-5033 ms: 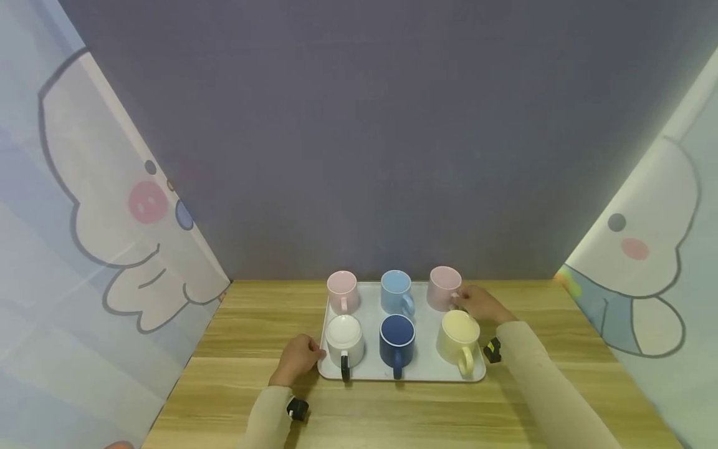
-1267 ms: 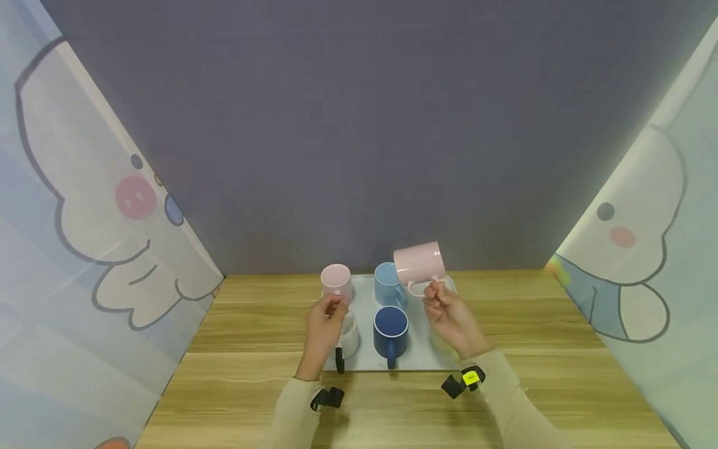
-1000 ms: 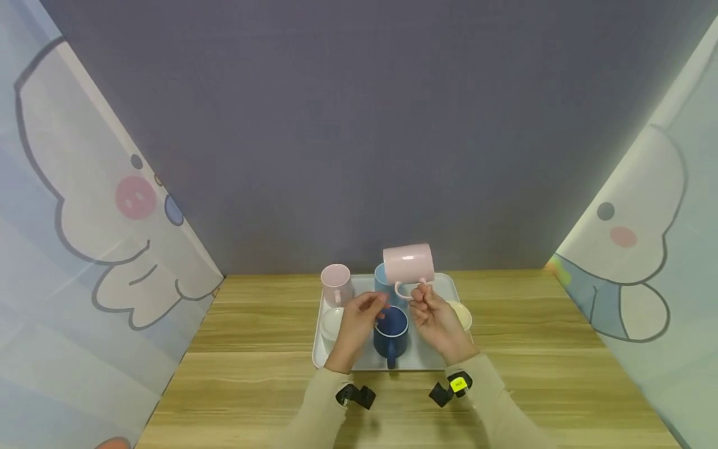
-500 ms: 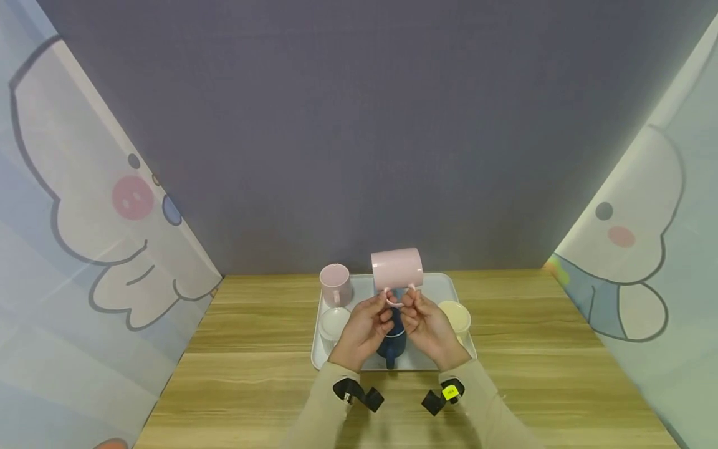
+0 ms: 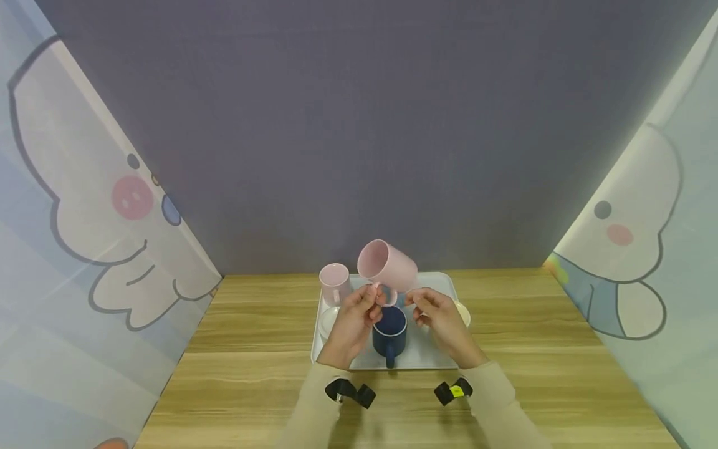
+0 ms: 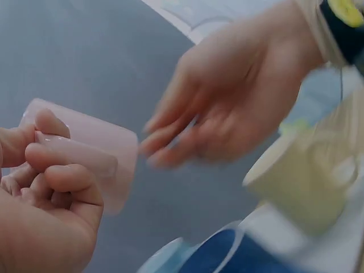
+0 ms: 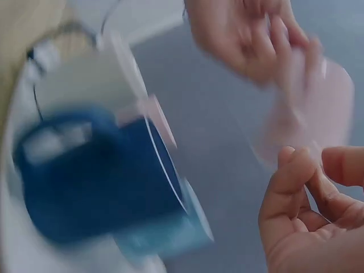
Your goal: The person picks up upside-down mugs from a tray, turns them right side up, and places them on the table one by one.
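A pink mug (image 5: pixel 397 269) is held tilted above the tray (image 5: pixel 419 358), its mouth toward the left. My left hand (image 5: pixel 350 321) pinches its handle between thumb and fingers, which shows clearly in the left wrist view. My right hand (image 5: pixel 445 319) is just right of the mug, fingers loosely bent and free of the handle. Below the hands, a dark blue mug (image 5: pixel 389 340) stands upright on the tray. Behind it, a light blue mug (image 7: pixel 170 233) is mostly hidden in the head view.
A second pink mug (image 5: pixel 335 282) stands at the tray's back left, with a white mug (image 5: pixel 328 322) in front, partly behind the left hand. On the right is a yellow mug (image 6: pixel 301 185). A grey wall (image 5: pixel 359 137) rises behind the wooden table (image 5: pixel 241 349).
The right hand lifted the pink mug off the tray's back right and brought it to the middle. My left hand took the handle; the right let go and drew away right. The mug's mouth turned toward me.
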Demonstrator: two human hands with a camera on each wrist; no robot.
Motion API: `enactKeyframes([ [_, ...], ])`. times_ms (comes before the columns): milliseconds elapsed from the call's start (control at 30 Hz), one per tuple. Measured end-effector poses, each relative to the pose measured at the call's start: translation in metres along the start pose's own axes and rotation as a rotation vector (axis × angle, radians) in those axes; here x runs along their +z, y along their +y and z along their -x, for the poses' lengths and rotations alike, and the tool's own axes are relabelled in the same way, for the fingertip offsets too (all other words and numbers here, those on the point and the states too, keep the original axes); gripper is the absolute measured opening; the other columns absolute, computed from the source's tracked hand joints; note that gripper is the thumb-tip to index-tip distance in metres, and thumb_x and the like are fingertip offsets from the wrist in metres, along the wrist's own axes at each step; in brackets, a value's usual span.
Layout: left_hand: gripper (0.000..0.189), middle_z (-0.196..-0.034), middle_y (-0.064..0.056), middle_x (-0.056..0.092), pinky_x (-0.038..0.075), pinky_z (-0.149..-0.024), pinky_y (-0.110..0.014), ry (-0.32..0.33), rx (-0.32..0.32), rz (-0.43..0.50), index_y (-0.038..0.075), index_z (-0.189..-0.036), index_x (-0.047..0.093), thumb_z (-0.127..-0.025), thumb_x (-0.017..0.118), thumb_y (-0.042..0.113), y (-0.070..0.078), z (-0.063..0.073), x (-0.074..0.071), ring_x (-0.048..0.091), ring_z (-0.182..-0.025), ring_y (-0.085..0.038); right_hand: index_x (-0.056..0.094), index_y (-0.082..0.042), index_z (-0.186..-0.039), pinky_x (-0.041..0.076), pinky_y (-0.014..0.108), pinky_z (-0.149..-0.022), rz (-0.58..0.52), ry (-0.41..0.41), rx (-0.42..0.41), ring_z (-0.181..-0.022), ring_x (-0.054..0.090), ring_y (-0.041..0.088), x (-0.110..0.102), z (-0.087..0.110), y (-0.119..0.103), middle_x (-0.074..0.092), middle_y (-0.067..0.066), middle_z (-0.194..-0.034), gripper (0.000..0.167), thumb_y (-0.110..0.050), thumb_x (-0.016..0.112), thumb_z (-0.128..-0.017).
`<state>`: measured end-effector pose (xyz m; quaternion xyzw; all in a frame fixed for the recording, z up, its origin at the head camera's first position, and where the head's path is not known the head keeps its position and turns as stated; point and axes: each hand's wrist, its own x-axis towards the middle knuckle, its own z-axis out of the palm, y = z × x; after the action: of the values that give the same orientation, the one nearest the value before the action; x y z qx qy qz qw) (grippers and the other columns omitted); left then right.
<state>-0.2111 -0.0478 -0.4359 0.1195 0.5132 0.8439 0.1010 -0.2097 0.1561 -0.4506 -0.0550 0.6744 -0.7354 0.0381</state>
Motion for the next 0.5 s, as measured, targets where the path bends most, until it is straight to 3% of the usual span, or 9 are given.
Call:
enactKeyframes([
  [100,0.025,-0.08,0.007,0.052,0.032,-0.059,-0.019,0.055,0.068,-0.112,0.014,-0.089,0.059,-0.109,0.048,0.023,0.011,0.003,-0.008,0.038,-0.064,-0.006,0.062,0.01,-0.111,0.048,0.019,-0.059,0.124,0.083,-0.06,-0.066,0.053,0.006,-0.019,0.001,-0.003,0.065,-0.006,-0.087,0.023,-0.011,0.054,-0.106],
  [233,0.024,-0.078,0.005,0.054,0.041,-0.062,-0.019,0.14,0.165,-0.257,0.006,-0.09,0.059,-0.108,0.05,0.019,0.027,0.008,-0.024,0.048,-0.07,-0.008,0.064,0.004,-0.107,0.043,0.018,-0.054,0.22,0.168,-0.067,-0.06,0.049,0.005,-0.053,0.004,-0.004,0.061,-0.008,-0.08,0.017,-0.009,0.053,-0.106],
  [400,0.026,-0.076,0.005,0.055,0.05,-0.065,-0.02,0.286,0.252,-0.386,-0.007,-0.093,0.058,-0.108,0.05,0.012,0.042,0.012,-0.045,0.053,-0.071,-0.007,0.061,0.005,-0.116,0.044,0.02,-0.056,0.325,0.266,0.034,-0.064,0.049,0.006,-0.099,0.004,0.012,0.058,-0.008,-0.083,0.026,-0.018,0.052,-0.107],
  [500,0.026,-0.075,0.005,0.054,0.05,-0.065,-0.02,0.374,0.263,-0.429,-0.008,-0.092,0.058,-0.108,0.05,0.011,0.048,0.014,-0.059,0.053,-0.071,-0.008,0.057,0.006,-0.126,0.049,0.023,-0.063,0.444,0.256,0.143,-0.071,0.053,0.009,-0.119,0.004,0.034,0.059,-0.003,-0.088,0.035,-0.023,0.052,-0.108],
])
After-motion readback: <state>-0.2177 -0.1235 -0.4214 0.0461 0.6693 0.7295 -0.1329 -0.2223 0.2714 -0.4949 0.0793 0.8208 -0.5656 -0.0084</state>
